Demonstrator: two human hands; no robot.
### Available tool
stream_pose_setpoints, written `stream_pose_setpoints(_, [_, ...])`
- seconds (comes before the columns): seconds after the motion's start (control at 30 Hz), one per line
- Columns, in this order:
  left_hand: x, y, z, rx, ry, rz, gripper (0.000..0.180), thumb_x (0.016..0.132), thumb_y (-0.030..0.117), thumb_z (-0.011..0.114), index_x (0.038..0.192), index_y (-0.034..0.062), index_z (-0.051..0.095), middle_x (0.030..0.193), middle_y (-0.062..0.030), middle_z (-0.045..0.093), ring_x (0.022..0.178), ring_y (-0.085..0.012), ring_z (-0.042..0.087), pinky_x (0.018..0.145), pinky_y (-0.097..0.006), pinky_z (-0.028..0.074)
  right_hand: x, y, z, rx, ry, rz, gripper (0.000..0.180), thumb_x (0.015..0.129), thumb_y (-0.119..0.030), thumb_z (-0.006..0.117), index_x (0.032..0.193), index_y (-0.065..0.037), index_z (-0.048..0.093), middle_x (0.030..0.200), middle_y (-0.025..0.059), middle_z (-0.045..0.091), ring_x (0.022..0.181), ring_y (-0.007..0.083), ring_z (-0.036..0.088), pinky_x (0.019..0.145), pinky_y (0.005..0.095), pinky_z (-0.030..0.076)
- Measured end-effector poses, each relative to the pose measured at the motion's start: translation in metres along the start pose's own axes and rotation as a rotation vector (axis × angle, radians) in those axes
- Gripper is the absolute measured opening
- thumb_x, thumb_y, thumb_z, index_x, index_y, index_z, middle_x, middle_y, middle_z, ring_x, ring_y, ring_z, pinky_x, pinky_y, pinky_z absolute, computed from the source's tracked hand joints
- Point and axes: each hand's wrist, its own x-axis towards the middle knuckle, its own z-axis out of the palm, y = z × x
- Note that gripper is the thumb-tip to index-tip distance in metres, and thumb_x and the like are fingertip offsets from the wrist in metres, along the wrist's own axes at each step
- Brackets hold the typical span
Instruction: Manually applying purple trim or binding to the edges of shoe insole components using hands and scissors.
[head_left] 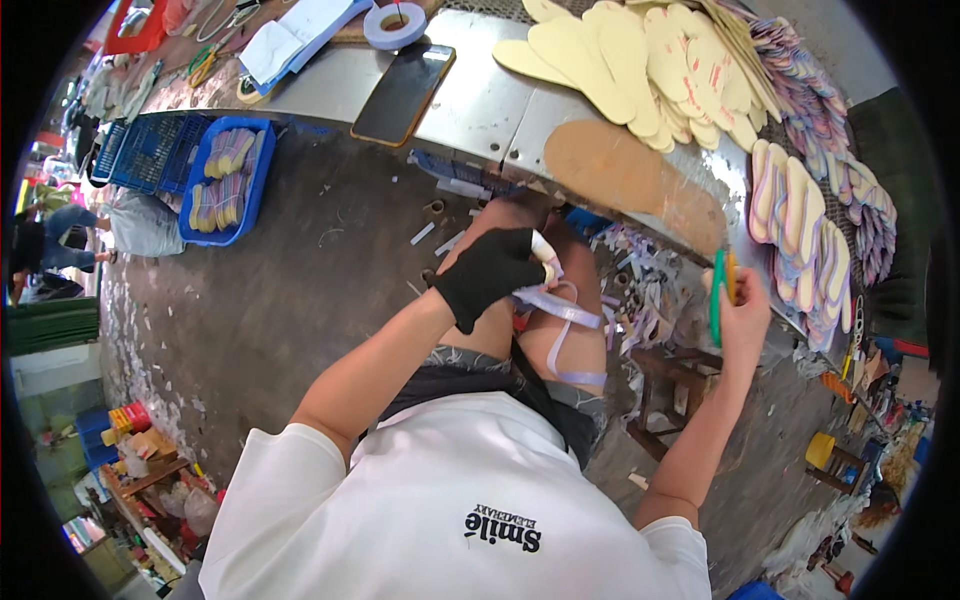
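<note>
My left hand [492, 272] wears a black glove with pale wrapping at the fingertips. Its fingers are closed on a lavender ribbon [572, 310], which loops and dangles over my thighs. At the table's front edge on the right, my bare right hand [745, 310] is closed around scissors [716, 300] with green and yellow handles; their blades are mostly hidden. Beside that hand lie stacked insoles [790, 210] with lavender edging. Farther back are several plain cream insoles [600, 65] in a spread pile.
The metal-topped table [480, 105] curves across the far side. On it rest a phone [405, 95], a lavender tape roll [394, 25] and a brown insole-shaped board [630, 175]. A blue basket [252, 190] of bundled insoles stands left. Lavender scraps [640, 270] and a wooden stool [665, 390] are below.
</note>
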Motion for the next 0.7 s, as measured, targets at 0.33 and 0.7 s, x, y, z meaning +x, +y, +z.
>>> stream_pose_setpoints(0.33, [0.033,0.059,-0.007,0.397,0.203,0.206,0.01,0.078,0.009,0.066,0.086,0.0041,0.062,0.087,-0.0013,0.063,0.08,-0.008,0.055,0.073,-0.024,0.045,0.071,-0.076,0.061,-0.115,0.146,-0.56,0.026,0.073,-0.019,0.068,0.092,-0.002,0.062,0.095,0.0128,0.057,0.093,0.0288,0.054,0.082,0.037,0.042])
stream_pose_setpoints(0.7, [0.126,0.08,-0.059,1.31,0.604,0.47,0.028,0.066,0.026,0.063,0.085,0.0053,0.064,0.113,-0.0128,0.061,0.09,-0.0328,0.059,0.078,-0.038,0.049,0.138,-0.153,0.131,-0.474,0.111,-0.707,0.031,0.066,-0.026,0.072,0.083,-0.003,0.061,0.085,0.0112,0.058,0.087,0.0276,0.056,0.074,0.0387,0.046])
